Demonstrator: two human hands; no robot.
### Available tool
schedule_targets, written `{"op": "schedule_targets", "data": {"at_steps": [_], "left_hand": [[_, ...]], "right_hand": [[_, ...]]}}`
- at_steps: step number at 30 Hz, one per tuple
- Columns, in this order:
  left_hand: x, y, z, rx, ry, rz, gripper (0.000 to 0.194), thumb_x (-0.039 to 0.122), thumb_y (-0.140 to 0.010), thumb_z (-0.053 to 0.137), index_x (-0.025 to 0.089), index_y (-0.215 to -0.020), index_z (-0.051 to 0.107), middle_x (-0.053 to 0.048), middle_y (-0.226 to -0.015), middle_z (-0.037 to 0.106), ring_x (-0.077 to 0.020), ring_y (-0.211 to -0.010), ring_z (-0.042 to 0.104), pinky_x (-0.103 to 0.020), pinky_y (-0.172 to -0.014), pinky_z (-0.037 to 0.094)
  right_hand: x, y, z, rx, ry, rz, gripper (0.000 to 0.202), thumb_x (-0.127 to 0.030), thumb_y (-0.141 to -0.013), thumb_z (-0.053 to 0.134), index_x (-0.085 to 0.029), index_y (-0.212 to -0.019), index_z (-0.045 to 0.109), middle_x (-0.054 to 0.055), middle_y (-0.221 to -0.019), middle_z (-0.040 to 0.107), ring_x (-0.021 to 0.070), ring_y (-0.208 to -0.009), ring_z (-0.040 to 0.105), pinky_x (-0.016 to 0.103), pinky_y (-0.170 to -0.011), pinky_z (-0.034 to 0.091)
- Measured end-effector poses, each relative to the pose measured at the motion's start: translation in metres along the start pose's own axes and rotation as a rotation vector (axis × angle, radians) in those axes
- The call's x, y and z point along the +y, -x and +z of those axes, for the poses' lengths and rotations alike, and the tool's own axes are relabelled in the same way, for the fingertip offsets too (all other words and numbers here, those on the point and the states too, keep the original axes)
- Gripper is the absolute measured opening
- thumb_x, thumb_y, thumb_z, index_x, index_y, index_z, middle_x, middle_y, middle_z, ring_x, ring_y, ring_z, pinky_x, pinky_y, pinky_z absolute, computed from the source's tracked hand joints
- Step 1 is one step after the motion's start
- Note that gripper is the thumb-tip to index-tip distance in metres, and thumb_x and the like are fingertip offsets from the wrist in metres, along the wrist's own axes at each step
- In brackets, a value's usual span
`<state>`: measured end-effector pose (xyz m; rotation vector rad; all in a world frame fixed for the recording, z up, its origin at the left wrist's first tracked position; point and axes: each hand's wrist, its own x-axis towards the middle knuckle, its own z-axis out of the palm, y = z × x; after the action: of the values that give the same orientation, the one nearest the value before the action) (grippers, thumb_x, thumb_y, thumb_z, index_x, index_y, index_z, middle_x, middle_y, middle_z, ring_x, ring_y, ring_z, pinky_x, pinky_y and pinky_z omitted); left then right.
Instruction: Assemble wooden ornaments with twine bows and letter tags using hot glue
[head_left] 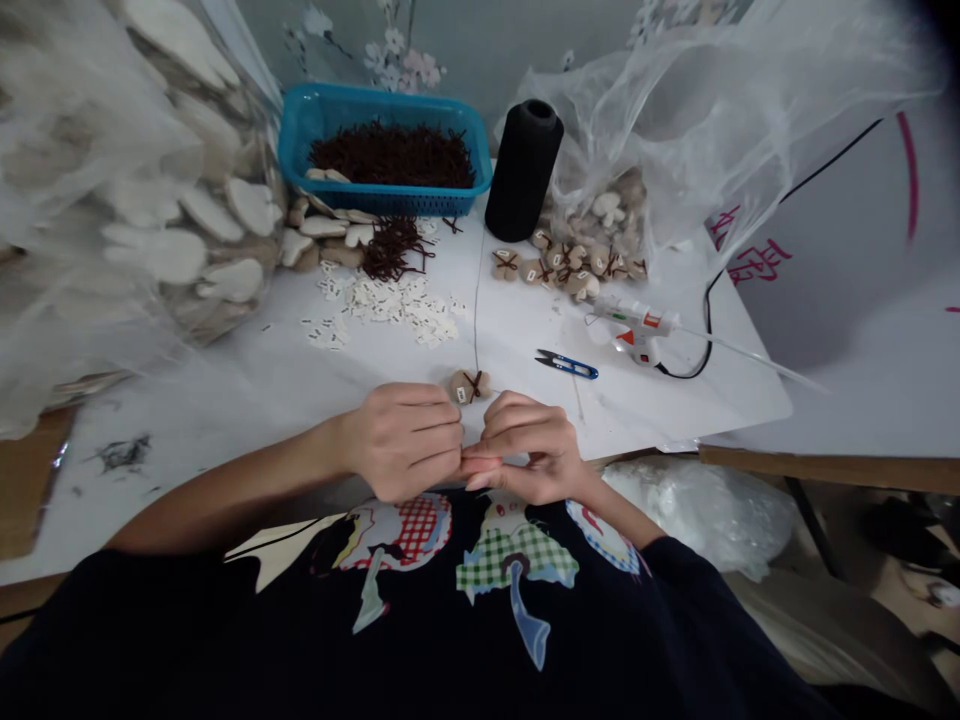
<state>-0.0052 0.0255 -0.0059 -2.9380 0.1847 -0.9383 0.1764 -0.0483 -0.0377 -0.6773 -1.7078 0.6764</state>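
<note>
Just beyond my hands, a small beige fabric piece (470, 387) with a dark brown bow and a white label lies on the white table. A thin dark thread (476, 310) runs to it from a black thread cone (524, 170). My left hand (409, 441) is closed in a fist close to its lower left side. Thumb and fingers of my right hand (529, 445) are pinched together, their tips meeting the left hand's fingers. Whatever lies between the fingers is hidden. Thread snips (568, 364) with blue handles rest to the right.
A blue basket (300, 150) holds brown bows. White labels (405, 308) lie scattered before it. Finished-looking bowed pieces (570, 262) lie by a plastic bag. A glue gun (637, 325) with a cord is at right. A large bag (187, 220) of fabric shapes stands left.
</note>
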Motion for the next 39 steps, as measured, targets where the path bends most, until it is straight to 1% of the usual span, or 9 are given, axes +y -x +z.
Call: {"op": "schedule_targets", "data": {"at_steps": [4,16,25,27,29,31,33,36,39], "left_hand": [[0.0,0.003,0.002,-0.056,0.065,-0.071,0.029,0.023,-0.087,0.061,0.019,-0.058,0.058,0.001,-0.061,0.062,-0.0113,-0.063,0.062,-0.026,-0.067,0.056],[-0.007,-0.001,0.006,0.003,-0.077,0.003,0.032,0.024,-0.084,0.065,0.019,-0.054,0.056,0.003,-0.058,0.061,-0.0096,-0.056,0.058,-0.023,-0.06,0.053],[-0.009,0.004,0.011,0.038,0.003,-0.003,0.027,0.026,-0.083,0.066,0.019,-0.058,0.059,0.002,-0.06,0.063,-0.011,-0.056,0.059,-0.025,-0.06,0.053],[-0.009,0.007,0.014,0.024,0.13,-0.106,0.027,0.033,-0.084,0.065,0.02,-0.06,0.061,0.001,-0.06,0.065,-0.0125,-0.058,0.062,-0.025,-0.06,0.053],[-0.011,0.007,0.014,-0.07,0.43,-0.334,0.033,0.046,-0.085,0.06,0.021,-0.065,0.066,-0.001,-0.065,0.069,-0.0161,-0.066,0.067,-0.028,-0.066,0.055],[-0.014,0.006,0.009,-0.199,0.752,-0.542,0.046,0.056,-0.09,0.044,0.021,-0.077,0.071,-0.005,-0.074,0.073,-0.0205,-0.077,0.07,-0.033,-0.074,0.056],[-0.02,0.007,0.0,-0.315,0.951,-0.677,0.058,0.056,-0.095,0.027,0.018,-0.096,0.071,-0.009,-0.086,0.074,-0.0224,-0.088,0.069,-0.036,-0.08,0.055],[-0.03,0.013,-0.016,-0.44,0.934,-0.857,0.056,0.053,-0.093,0.032,0.013,-0.115,0.064,-0.01,-0.109,0.07,-0.0192,-0.105,0.064,-0.032,-0.09,0.05],[-0.035,0.021,-0.029,-0.48,0.824,-0.947,0.04,0.046,-0.089,0.045,0.019,-0.108,0.068,-0.006,-0.112,0.069,-0.0155,-0.11,0.061,-0.027,-0.093,0.048]], "right_hand": [[0.001,0.0,0.001,0.024,-0.037,-0.004,0.017,-0.03,-0.077,0.075,-0.013,-0.08,0.071,0.002,-0.062,0.063,0.0127,-0.061,0.055,0.031,-0.061,0.049],[0.007,0.005,-0.003,0.003,0.009,0.104,0.024,-0.038,-0.075,0.075,-0.018,-0.086,0.07,0.001,-0.067,0.064,0.0141,-0.066,0.057,0.033,-0.065,0.05],[0.012,0.015,-0.025,-0.025,0.078,0.206,0.053,-0.053,-0.065,0.076,-0.026,-0.11,0.066,0.003,-0.083,0.067,0.0191,-0.08,0.058,0.038,-0.076,0.049],[0.016,0.019,-0.032,-0.015,0.107,0.283,0.064,-0.061,-0.061,0.074,-0.028,-0.115,0.064,0.005,-0.093,0.067,0.0219,-0.089,0.058,0.04,-0.083,0.047],[0.019,0.024,-0.039,0.012,0.065,0.394,0.076,-0.072,-0.059,0.068,-0.028,-0.12,0.061,0.007,-0.107,0.064,0.0255,-0.1,0.057,0.041,-0.086,0.046],[0.02,0.028,-0.044,0.009,-0.076,0.519,0.085,-0.08,-0.061,0.058,-0.028,-0.129,0.053,0.01,-0.114,0.062,0.0272,-0.106,0.057,0.04,-0.084,0.048],[0.019,0.03,-0.05,-0.031,-0.183,0.612,0.088,-0.079,-0.064,0.057,-0.027,-0.135,0.046,0.011,-0.117,0.062,0.0273,-0.109,0.058,0.039,-0.083,0.05],[0.016,0.03,-0.055,-0.066,-0.114,0.667,0.08,-0.067,-0.063,0.07,-0.027,-0.13,0.052,0.009,-0.128,0.058,0.0278,-0.12,0.053,0.041,-0.095,0.047],[0.02,0.03,-0.056,-0.017,-0.093,0.705,0.058,-0.059,-0.077,0.062,-0.019,-0.12,0.06,0.008,-0.113,0.067,0.0232,-0.109,0.061,0.038,-0.088,0.052]]}}
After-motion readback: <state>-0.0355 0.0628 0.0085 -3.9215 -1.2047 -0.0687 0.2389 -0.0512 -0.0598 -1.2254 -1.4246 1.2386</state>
